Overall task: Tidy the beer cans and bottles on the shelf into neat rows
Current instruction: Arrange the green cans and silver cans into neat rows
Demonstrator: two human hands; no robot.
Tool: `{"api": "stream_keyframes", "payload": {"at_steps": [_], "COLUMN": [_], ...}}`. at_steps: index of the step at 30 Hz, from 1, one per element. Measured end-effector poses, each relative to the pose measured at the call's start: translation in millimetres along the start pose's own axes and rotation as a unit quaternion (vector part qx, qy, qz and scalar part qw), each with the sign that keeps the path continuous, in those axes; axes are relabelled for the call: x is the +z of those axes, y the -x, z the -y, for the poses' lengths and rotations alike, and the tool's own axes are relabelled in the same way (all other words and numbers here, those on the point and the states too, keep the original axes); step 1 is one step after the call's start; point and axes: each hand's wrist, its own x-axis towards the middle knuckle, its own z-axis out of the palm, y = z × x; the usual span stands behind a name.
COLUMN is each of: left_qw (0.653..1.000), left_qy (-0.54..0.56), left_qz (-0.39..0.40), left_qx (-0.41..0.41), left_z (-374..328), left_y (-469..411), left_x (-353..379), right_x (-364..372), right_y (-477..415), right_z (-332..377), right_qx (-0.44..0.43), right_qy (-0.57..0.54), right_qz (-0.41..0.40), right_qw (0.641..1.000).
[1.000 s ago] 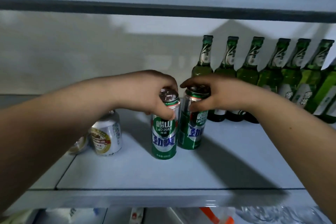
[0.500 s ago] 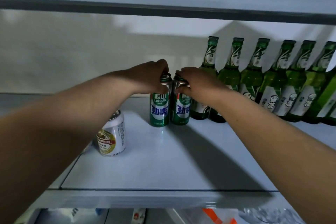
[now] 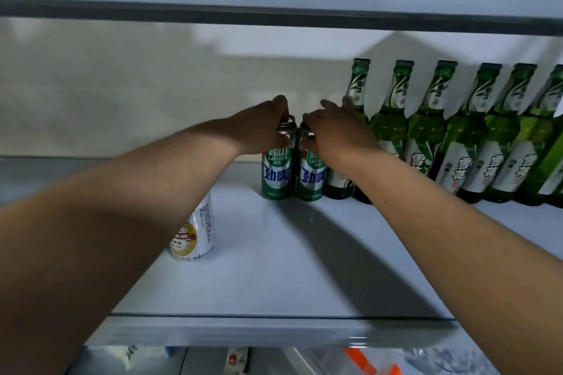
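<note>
- Left fingers curled over the silver top of the left tall green aluminium can, thumb at the near rim: clamped on the can from above.
- Left hand knuckles up, wrist nearly straight, bare forearm stretched back toward the lower left corner.
- Right fingers draped over the top of the right tall green aluminium can, gripping it the same way from above.
- Right hand palm down, forearm running out to the lower right edge.
- Printed on the left can: Chinese characters above "LAOSHAN", then large blue characters on a white band; same design on the right can, upper part hidden by the hand.
- Both cans upright, touching side by side, far back on the white glossy shelf near the rear wall.
- Right can just beside the first of the green glass beer bottles, lined up along the back toward the right.
- Bottle neck labels white and green with Chinese characters; body labels white with bold dark characters, small print unreadable.
- Short white and gold can upright nearer the front left, well apart from the green pair, half hidden by the left forearm; red band across a gold roundel, text too small to read.
</note>
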Motion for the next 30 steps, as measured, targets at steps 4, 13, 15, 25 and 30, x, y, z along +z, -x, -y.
{"api": "stream_keyframes", "payload": {"at_steps": [4,13,15,25,30], "left_qw": [1.0,0.979,0.964,0.94,0.935], "left_qy": [0.023,-0.194,-0.238,-0.277,-0.278], "left_qz": [-0.008,-0.057,-0.117,-0.14,-0.137], "left_qx": [-0.003,-0.036,-0.017,-0.139,-0.174], "left_z": [-0.5,14.7,24.8,135.7,200.5], "left_y": [2.7,67.4,96.1,263.4,357.1], "left_x": [3.1,-16.4,-22.2,-74.8,-104.6], "right_x": [-1.4,2.9,-4.3,-40.8,-40.6], "right_y": [2.3,35.2,36.2,4.2,-21.8], "right_z": [4.2,47.2,71.9,251.4,365.1], "right_qx": [0.015,-0.009,-0.022,-0.148,-0.196], "right_qy": [-0.015,-0.081,-0.093,-0.113,-0.14], "right_qz": [-0.006,-0.143,-0.154,-0.097,-0.088], "right_qw": [1.0,0.986,0.983,0.978,0.967]}}
